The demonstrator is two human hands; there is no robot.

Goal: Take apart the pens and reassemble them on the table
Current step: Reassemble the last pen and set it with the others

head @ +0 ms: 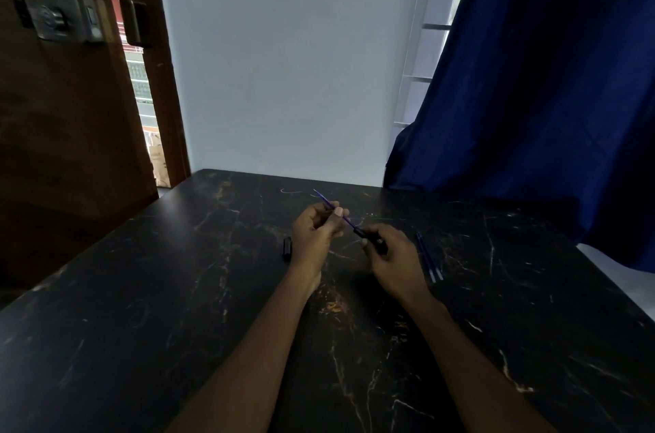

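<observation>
Two bare forearms reach forward from the lower edge over a dark marbled table [141, 326], converging toward its middle. The right hand [393, 262] is nearer, its fingers curled around a short black pen barrel [372, 237], gripping it so that only the barrel's front end shows beyond the knuckles. The left hand [315, 230] sits slightly farther and to the left, pinching a thin blue refill [328, 203] between thumb and fingertips. The refill runs in a slanted line from the barrel's mouth up and away to the left, passing through the left fingers, with its thin far end sticking out past them above the table. Refill and barrel meet between the two hands; whether the refill is partly inside the barrel or only touching its mouth cannot be told.

Just left of the left hand, a small black cap [287, 247] lies on the table, apart from the wrist. To the right of the right hand, two more blue refills [429, 260] lie side by side on the table, near but not touching the hand, their pale tips pointing toward the person.

Beyond the table's far edge stands a pale wall [283, 60]. A brown wooden door [63, 106] is at the left, and a dark blue curtain [549, 78] hangs at the right.
</observation>
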